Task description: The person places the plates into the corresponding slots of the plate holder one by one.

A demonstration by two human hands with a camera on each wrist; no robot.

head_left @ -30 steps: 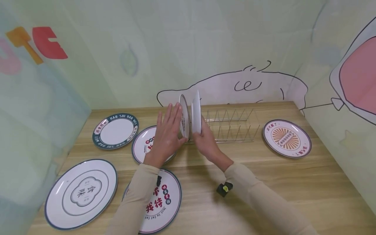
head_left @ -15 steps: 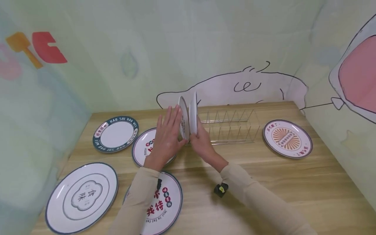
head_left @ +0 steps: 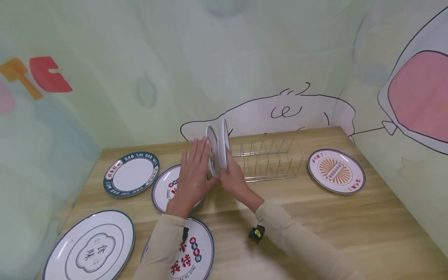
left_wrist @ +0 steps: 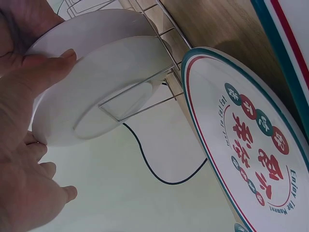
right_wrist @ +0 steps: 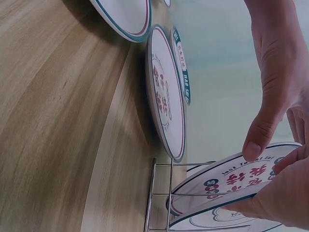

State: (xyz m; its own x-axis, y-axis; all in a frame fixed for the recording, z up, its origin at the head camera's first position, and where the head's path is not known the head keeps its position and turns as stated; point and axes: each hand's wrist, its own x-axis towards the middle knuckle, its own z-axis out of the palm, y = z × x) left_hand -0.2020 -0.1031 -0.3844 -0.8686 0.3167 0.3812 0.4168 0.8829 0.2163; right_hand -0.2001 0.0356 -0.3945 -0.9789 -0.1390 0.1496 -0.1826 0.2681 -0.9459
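Two plates lean close together at the left end of a wire plate rack (head_left: 271, 179). Rack wires cross the white underside (left_wrist: 91, 82) of the left plate (head_left: 212, 142), whose printed red characters (right_wrist: 239, 179) face right. My left hand (head_left: 190, 181) rests along it with straight fingers, its thumb at the near rim. With my right hand (head_left: 232, 178) I grip the right plate (head_left: 222, 146) by its near edge, held nearly upright. In the right wrist view the lower rims of both plates overlap the rack wires.
On the wooden table (head_left: 297, 217), plates lie flat at left: a teal-rimmed one (head_left: 133, 174), a large one (head_left: 92, 249), a small red-lettered one (head_left: 164, 190) and a bigger one (head_left: 196, 249) under the left forearm. A sunburst plate (head_left: 336, 171) lies right of the rack.
My right hand has brought its plate leftward, closer to the left plate. The left hand keeps its place against the left plate. The head view has shifted slightly.
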